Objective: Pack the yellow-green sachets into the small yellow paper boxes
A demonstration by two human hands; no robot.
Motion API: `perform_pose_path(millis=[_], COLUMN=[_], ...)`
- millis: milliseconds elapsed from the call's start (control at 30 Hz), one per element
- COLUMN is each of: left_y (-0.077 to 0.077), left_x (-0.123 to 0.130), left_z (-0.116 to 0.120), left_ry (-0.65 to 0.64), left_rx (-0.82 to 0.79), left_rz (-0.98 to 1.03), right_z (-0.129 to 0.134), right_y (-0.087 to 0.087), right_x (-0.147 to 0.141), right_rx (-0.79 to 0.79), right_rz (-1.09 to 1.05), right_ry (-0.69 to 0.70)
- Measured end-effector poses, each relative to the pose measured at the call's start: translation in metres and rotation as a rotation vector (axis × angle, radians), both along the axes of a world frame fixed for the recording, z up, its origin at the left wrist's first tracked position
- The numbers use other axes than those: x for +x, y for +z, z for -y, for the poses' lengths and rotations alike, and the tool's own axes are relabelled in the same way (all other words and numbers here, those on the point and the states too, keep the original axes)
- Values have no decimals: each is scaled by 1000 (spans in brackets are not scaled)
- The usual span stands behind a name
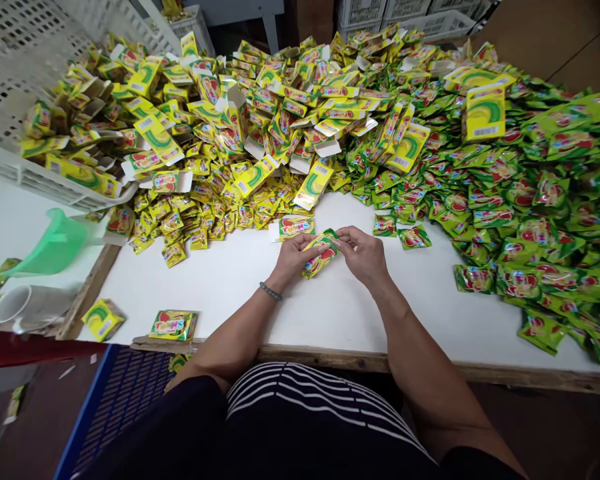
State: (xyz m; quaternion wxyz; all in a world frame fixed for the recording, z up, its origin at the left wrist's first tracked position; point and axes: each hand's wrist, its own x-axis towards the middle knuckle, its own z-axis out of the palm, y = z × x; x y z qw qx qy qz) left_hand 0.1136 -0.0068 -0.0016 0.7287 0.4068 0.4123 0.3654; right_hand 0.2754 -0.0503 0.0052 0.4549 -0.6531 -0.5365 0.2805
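A small printed box [320, 257] is pinched between the thumb and fingers of the left hand [294, 259], the thumb laid across its face, while its upper end is gripped by the bunched fingertips of the right hand [366, 257]; whether a flap or a packet is caught there cannot be told. The box is held tilted above a white tabletop [330, 320], near the front edge. A beaded bracelet [271, 291] is worn on the left wrist. Just beyond the hands, another carton [295, 227] is seen lying flat, and two green packets [414, 237] are set apart to the right. The far side is covered by heaped yellow packets [200, 213], piled cartons [260, 100] and, at right, a broad mound of green packets [535, 220]. At left, a printed carton [173, 325] and a yellow carton [103, 319] are placed by the table's edge, flanked by a green scoop [55, 245] and a white mug [33, 305]. Below them, a blue crate [120, 390] is partly seen.
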Motion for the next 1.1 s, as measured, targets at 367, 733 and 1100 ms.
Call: perform_pose_path(millis=[367,733,1100], left_y=[-2,0,1], left_x=[-1,-8,-10], left_z=[4,4,4], left_ry=[31,-21,16], left_rx=[53,243,122], left_rz=[-4,-65,14], right_z=[1,-3,-3], right_y=[1,-18,-14], right_x=[-19,-22,-16], right_rx=[2,-39,-28], right_rz=[-7,-266,-342], right_ry=[65,107,167])
